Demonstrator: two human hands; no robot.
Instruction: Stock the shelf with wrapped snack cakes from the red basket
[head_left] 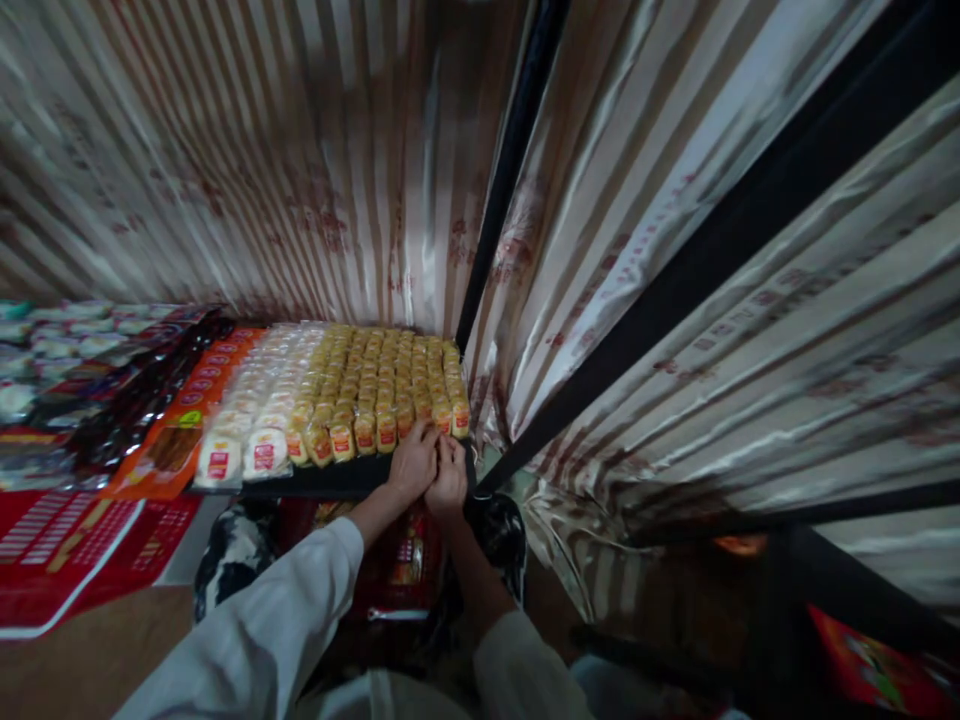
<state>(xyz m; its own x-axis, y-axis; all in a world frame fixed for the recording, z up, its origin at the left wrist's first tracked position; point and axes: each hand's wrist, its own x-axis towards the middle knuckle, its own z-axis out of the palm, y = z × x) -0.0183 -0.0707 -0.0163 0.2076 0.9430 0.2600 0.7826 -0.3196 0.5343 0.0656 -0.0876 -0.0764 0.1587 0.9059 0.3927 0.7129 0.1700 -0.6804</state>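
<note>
Rows of small yellow cakes in clear wrappers (386,380), with red labels on the front ones, fill the right end of a dark display ledge (330,478). My left hand (412,465) and my right hand (448,480) are close together at the front right of these rows, their fingers bent inward and nearly touching. The fingertips reach the front wrapped cakes. Whatever lies between the fingers is hidden. White round wrapped cakes (266,452) stand in rows just left of the yellow ones.
Orange packets (172,440), dark shiny packets (150,390) and white wrapped items (82,330) continue leftward. Striped curtains (300,150) rise behind the ledge. Black poles (675,260) slant at the right. Below the hands is a red package (412,560); a red banner (67,550) hangs at left.
</note>
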